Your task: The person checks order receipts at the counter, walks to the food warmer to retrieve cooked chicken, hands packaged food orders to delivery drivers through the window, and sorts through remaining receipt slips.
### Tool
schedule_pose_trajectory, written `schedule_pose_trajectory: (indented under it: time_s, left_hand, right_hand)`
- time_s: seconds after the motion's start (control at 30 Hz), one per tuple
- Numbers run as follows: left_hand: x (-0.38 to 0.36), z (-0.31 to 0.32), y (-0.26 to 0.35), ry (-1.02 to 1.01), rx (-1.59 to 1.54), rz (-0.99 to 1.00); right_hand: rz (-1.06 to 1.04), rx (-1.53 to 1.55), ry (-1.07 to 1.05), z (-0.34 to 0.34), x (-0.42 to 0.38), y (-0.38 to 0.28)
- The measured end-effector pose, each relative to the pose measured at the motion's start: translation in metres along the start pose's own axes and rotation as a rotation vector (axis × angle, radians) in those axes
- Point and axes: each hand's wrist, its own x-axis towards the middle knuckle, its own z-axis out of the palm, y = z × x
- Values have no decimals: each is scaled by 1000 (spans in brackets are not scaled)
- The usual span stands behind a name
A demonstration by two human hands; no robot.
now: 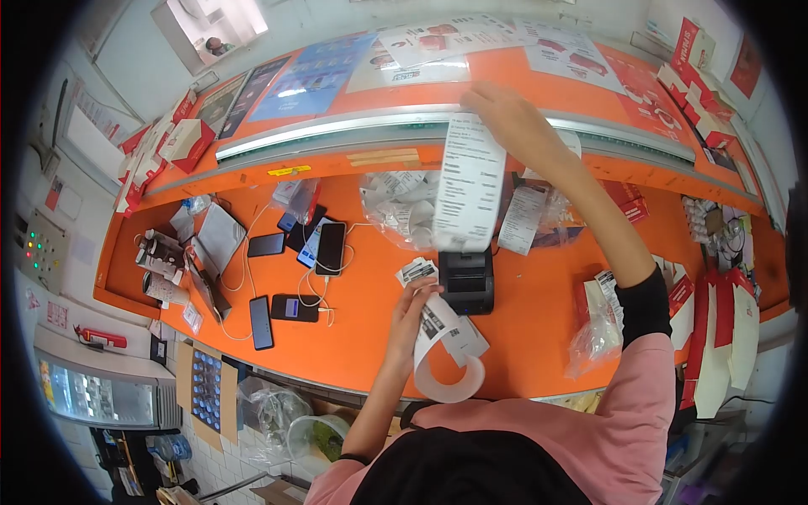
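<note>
My right hand [502, 119] is raised at the shelf's metal ticket rail [337, 137], fingers closed at the top of a long printed receipt [468, 185]. The receipt hangs from there, its lower end over a black receipt printer [467, 282]. Just left of the printer, my left hand [410, 307] grips a curling receipt strip [433, 328], whose loose end rolls back toward my body. A small printed slip [417, 270] pokes out above the left fingers, and a flat pale slip [465, 340] lies under the strip.
Several phones [262, 321] with white charging cables lie on the orange counter [370, 353] to the left. Clear bags of crumpled receipts [404, 206] sit beneath the shelf. Another receipt [523, 220] hangs right of the printer. Folded red-and-white cartons [722, 337] stand far right.
</note>
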Motion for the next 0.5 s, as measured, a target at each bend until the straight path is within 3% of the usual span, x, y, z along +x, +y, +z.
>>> schedule_pose_trajectory:
  time_s: [0.07, 0.13, 0.2, 0.23, 0.33, 0.5]
  left_hand:
    - [2, -17, -15, 35, 22, -45]
    - [-2, -29, -25, 94, 89, -73]
    - [-8, -50, -42, 112, -173, -232]
    - [-12, -60, -48, 11, -398, -281]
    - [-19, -84, -62, 5, -643, -399]
    - [-25, -112, -71, 61, -664, -352]
  right_hand:
    - [24, -59, -116, -2, -1, -3]
    - [-22, -63, -96, -2, -4, 1]
    - [-70, -65, -79, 0, -6, 3]
    - [-61, -27, -54, 0, -7, 3]
    - [-73, -6, -38, -1, -10, 4]
    - [-123, -93, -18, 2, -19, -2]
